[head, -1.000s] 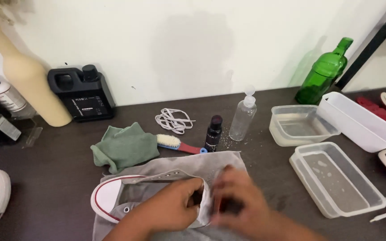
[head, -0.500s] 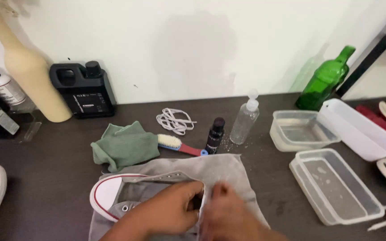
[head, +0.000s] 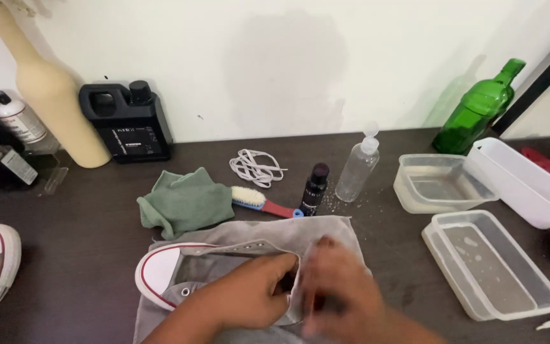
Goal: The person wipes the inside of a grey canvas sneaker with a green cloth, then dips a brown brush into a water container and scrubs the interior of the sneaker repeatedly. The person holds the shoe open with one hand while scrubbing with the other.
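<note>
The grey sneaker [head: 179, 271] is lying on a grey cloth [head: 326, 232] at the near edge of the dark desk [head: 84, 210], toe pointing left. The left hand [head: 249, 299] is gripping its collar, while the blurred right hand [head: 338, 290] is pressing against the heel, its grip impossible to tell. Beyond are lying a green rag [head: 186, 200], a brush [head: 263, 202], a small dark bottle [head: 315, 188] and white laces [head: 257, 168].

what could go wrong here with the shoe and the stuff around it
The right hand is blurred beside the grey sneaker, so a wide stroke might knock over the small dark bottle or the clear bottle standing just beyond the grey cloth. The left hand grips only the shoe's opening, so it may slip.
</note>
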